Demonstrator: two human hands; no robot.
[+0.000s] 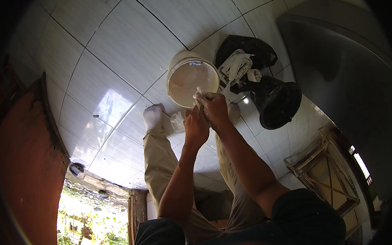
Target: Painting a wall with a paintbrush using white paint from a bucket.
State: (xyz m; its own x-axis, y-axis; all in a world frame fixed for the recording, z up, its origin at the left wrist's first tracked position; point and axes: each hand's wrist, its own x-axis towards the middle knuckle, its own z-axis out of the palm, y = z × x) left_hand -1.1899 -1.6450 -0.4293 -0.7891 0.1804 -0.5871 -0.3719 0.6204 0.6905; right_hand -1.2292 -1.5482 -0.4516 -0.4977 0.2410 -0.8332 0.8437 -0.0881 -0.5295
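My left hand [196, 126] and my right hand [214, 109] are together at the near edge of a white bucket [171, 89]. Both are closed on a crumpled whitish strip [198, 96], whose upper end sticks out above the fingers; whether it is cloth or plastic I cannot tell. Inside the bucket is a pale, cloudy liquid [190, 81]. A small clear plastic bag [177, 122] lies on the floor left of my left hand.
Right of the bucket lie a black plastic bag [256, 50], a crumpled white bag [236, 67] and a black flared container [281, 102]. A wooden frame [327, 173] is at the lower right, by a large dark panel [333, 68]. An orange-brown door [27, 165] stands left.
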